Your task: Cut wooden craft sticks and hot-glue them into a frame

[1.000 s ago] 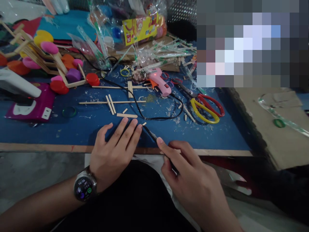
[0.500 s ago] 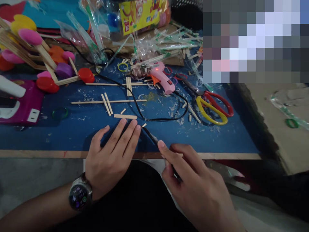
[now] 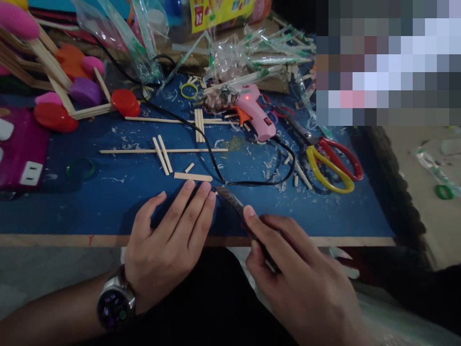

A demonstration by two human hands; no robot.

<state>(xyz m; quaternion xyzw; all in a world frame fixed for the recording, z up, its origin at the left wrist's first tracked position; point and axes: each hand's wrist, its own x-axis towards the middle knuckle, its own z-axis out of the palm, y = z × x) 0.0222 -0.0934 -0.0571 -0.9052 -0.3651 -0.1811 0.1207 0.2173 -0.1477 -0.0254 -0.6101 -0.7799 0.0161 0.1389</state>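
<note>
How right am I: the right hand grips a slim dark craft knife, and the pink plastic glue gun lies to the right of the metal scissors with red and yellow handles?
One slip: the pink plastic glue gun lies to the left of the metal scissors, as the head view shows. The right hand does grip the dark craft knife.

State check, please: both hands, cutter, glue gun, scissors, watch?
Left hand: palm down, fingers extended
Right hand: closed around the cutter
Cutter: blade out
Glue gun: lying down, red light lit
Scissors: lying flat, blades apparently together
Watch: screen lit
</note>
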